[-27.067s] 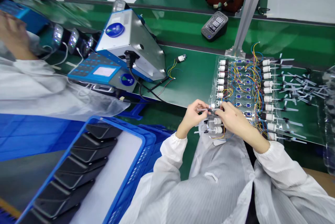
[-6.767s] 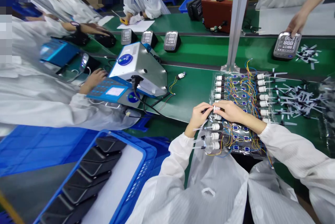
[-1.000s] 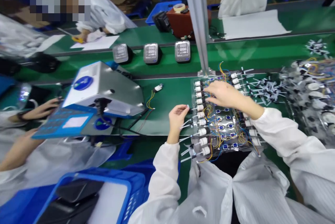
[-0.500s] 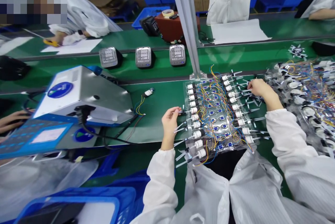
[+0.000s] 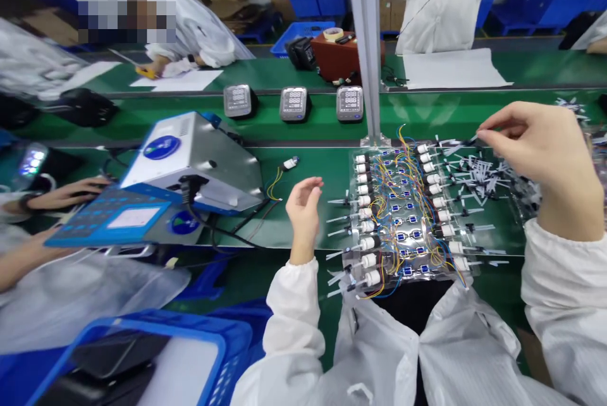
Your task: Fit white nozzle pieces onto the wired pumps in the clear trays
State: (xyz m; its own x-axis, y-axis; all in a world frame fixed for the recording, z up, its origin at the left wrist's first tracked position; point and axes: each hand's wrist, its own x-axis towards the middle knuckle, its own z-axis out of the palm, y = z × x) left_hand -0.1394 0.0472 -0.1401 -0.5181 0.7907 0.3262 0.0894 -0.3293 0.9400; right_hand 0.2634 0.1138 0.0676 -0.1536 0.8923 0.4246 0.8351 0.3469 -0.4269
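A clear plastic tray (image 5: pixel 410 226) lies in front of me with two columns of small white-and-black motor pumps (image 5: pixel 367 243), small blue boards and coloured wires. Short white tubes with black connectors (image 5: pixel 339 218) stick out from many pumps on both sides. Left of the tray, my left hand (image 5: pixel 303 213) is raised with curled fingers, a small gap between thumb and fingertips and nothing seen in it. At the tray's upper right, my right hand (image 5: pixel 545 147) pinches a thin tube piece with a black connector (image 5: pixel 473 140); its far end lies near the top right pump.
A heap of loose tube pieces (image 5: pixel 486 178) lies right of the tray. One wired pump (image 5: pixel 289 164) sits left, near a metal test box (image 5: pixel 199 166). Three display units (image 5: pixel 294 104) stand behind, beside a metal post (image 5: pixel 365 45). A co-worker's hand (image 5: pixel 78 191) is at far left.
My left hand has come away from the tubes on the tray's left side. My right hand has lifted from the loose pieces with a tube piece. The view has shifted left.
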